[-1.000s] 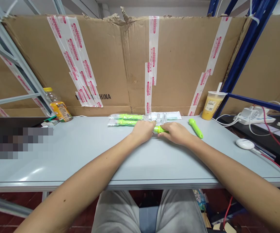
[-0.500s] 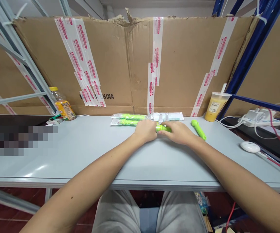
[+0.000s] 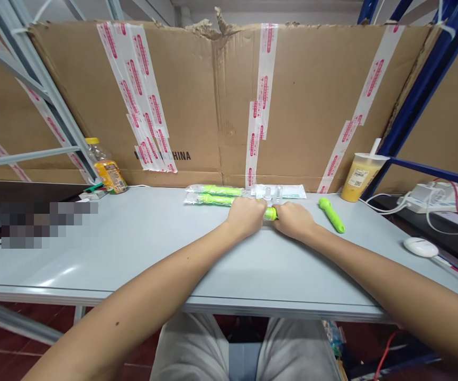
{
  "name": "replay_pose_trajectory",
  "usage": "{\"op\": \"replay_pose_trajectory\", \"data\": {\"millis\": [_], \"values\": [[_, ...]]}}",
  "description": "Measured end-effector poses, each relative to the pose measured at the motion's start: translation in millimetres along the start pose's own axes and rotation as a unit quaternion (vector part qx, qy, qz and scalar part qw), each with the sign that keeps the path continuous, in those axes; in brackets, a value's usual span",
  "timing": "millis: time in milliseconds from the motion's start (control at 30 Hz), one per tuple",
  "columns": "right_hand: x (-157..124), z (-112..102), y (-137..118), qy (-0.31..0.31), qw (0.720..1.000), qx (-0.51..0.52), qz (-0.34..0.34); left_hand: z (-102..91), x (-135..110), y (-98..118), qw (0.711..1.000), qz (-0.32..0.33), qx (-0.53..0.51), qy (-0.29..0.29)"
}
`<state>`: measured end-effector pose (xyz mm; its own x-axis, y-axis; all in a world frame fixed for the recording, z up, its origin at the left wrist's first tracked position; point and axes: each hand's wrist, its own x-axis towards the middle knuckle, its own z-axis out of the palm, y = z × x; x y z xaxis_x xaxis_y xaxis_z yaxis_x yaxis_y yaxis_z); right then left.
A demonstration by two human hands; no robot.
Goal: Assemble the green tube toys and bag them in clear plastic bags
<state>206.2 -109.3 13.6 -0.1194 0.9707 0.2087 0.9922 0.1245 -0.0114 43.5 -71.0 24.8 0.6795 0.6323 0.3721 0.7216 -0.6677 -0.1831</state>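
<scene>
Both fists are closed at the middle of the desk around one bright green plastic stick (image 3: 270, 214), of which only a short yellow-green part shows between them. My left hand (image 3: 247, 217) wraps its left part, and my right hand (image 3: 293, 220) grips its right end. Just behind lie two similar green sticks in clear wrappers, the rear wrapped stick (image 3: 217, 189) and the front wrapped stick (image 3: 213, 199). A flat clear-and-white packet (image 3: 292, 191) with small clear pieces lies beyond my hands. An unwrapped green handle-like piece (image 3: 331, 215) rests right of my right hand.
A juice bottle (image 3: 110, 172) stands at the back left, and a lidded cup with a straw (image 3: 362, 177) at the back right. A white mouse-shaped object (image 3: 420, 247), cables and a power strip (image 3: 437, 200) are on the right. Cardboard (image 3: 193, 95) walls the grey desk's (image 3: 134, 254) back.
My right hand has closed around the stick's right end, where its fingers were more stretched before. Less of the stick shows between my hands. The view has shifted slightly.
</scene>
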Motion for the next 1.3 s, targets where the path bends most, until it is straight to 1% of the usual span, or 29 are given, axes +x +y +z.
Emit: {"op": "replay_pose_trajectory", "data": {"millis": [33,100,133,200,233,267,300,333,367,400,433,467,500,567,667,767,833,900,933,967,1000,1067,1100,1133,1167,1200,1233,1267,1300], "values": [[4.0,-3.0,0.0,-0.024,0.999,0.035,-0.005,3.9,0.7,-4.0,1.000,0.019,0.012,0.010],[14.8,-11.3,0.8,-0.108,0.987,0.121,-0.018,10.9,3.1,-12.9,0.997,0.054,0.034,0.034],[21.2,-15.8,1.9,-0.169,0.972,0.163,-0.024,14.2,4.6,-17.0,0.996,0.066,0.045,0.045],[33.5,-22.8,5.6,-0.313,0.919,0.237,-0.027,20.5,7.4,-23.0,0.993,0.085,0.058,0.065],[38.3,-24.4,7.8,-0.366,0.893,0.260,-0.027,23.6,8.6,-25.0,0.992,0.090,0.060,0.071],[41.5,-24.2,9.7,-0.397,0.875,0.275,-0.025,26.7,9.3,-26.5,0.991,0.093,0.061,0.074],[42.8,-22.3,11.0,-0.403,0.872,0.278,-0.025,29.7,9.6,-27.8,0.991,0.094,0.061,0.074],[42.2,-18.8,11.3,-0.387,0.882,0.268,-0.025,32.3,9.5,-29.2,0.991,0.093,0.061,0.073],[39.8,-14.1,10.5,-0.348,0.904,0.247,-0.030,34.5,9.0,-30.8,0.991,0.092,0.063,0.070],[36.1,-8.9,8.4,-0.270,0.938,0.212,-0.047,36.0,8.3,-32.6,0.992,0.092,0.065,0.064],[31.8,-3.6,5.5,-0.177,0.968,0.165,-0.061,36.8,7.6,-34.6,0.992,0.097,0.062,0.056],[27.7,1.3,1.9,-0.095,0.987,0.110,-0.063,36.8,7.0,-36.4,0.992,0.097,0.058,0.050],[24.4,5.3,-1.8,-0.051,0.995,0.060,-0.062,36.0,6.6,-37.9,0.993,0.098,0.056,0.043],[21.5,10.3,-7.5,-0.004,0.997,-0.013,-0.077,32.8,6.6,-38.7,0.994,0.091,0.048,0.033],[24.8,12.3,-9.8,0.013,0.993,-0.078,-0.086,25.9,7.2,-34.5,0.998,0.055,0.031,0.011],[28.0,13.4,-9.2,0.023,0.989,-0.109,-0.099,18.1,6.4,-29.0,1.000,0.008,0.006,-0.023],[27.4,15.0,-10.0,0.050,0.985,-0.125,-0.106,12.1,5.7,-28.4,0.998,-0.025,-0.025,-0.043],[25.6,16.8,-11.6,0.089,0.980,-0.140,-0.109,5.1,5.6,-30.6,0.992,-0.053,-0.083,-0.080],[24.8,17.5,-12.5,0.108,0.977,-0.147,-0.111,1.4,5.7,-32.3,0.983,-0.066,-0.128,-0.112],[24.1,18.0,-13.3,0.124,0.974,-0.152,-0.112,-2.2,5.9,-34.0,0.967,-0.081,-0.186,-0.156],[23.6,18.2,-13.9,0.135,0.972,-0.156,-0.115,-5.5,6.0,-35.3,0.939,-0.097,-0.256,-0.207],[22.6,18.1,-14.7,0.143,0.970,-0.154,-0.125,-10.7,5.7,-36.0,0.869,-0.126,-0.380,-0.289],[21.9,17.8,-15.0,0.139,0.971,-0.147,-0.130,-12.6,5.1,-35.3,0.840,-0.135,-0.423,-0.313],[21.0,17.4,-15.3,0.130,0.973,-0.137,-0.135,-14.1,4.3,-34.0,0.819,-0.139,-0.450,-0.328],[19.9,16.9,-15.5,0.117,0.976,-0.124,-0.138,-15.3,3.4,-32.3,0.807,-0.136,-0.464,-0.339],[18.6,16.3,-15.9,0.102,0.979,-0.112,-0.139,-16.5,2.4,-30.2,0.802,-0.129,-0.466,-0.350],[17.2,15.7,-16.3,0.087,0.981,-0.103,-0.138,-17.6,1.4,-28.1,0.803,-0.119,-0.457,-0.362],[16.0,14.9,-16.7,0.074,0.983,-0.098,-0.133,-18.7,0.5,-25.8,0.814,-0.111,-0.434,-0.369],[15.0,14.0,-17.2,0.063,0.985,-0.096,-0.126,-19.6,-0.3,-23.4,0.836,-0.108,-0.397,-0.363]]}}
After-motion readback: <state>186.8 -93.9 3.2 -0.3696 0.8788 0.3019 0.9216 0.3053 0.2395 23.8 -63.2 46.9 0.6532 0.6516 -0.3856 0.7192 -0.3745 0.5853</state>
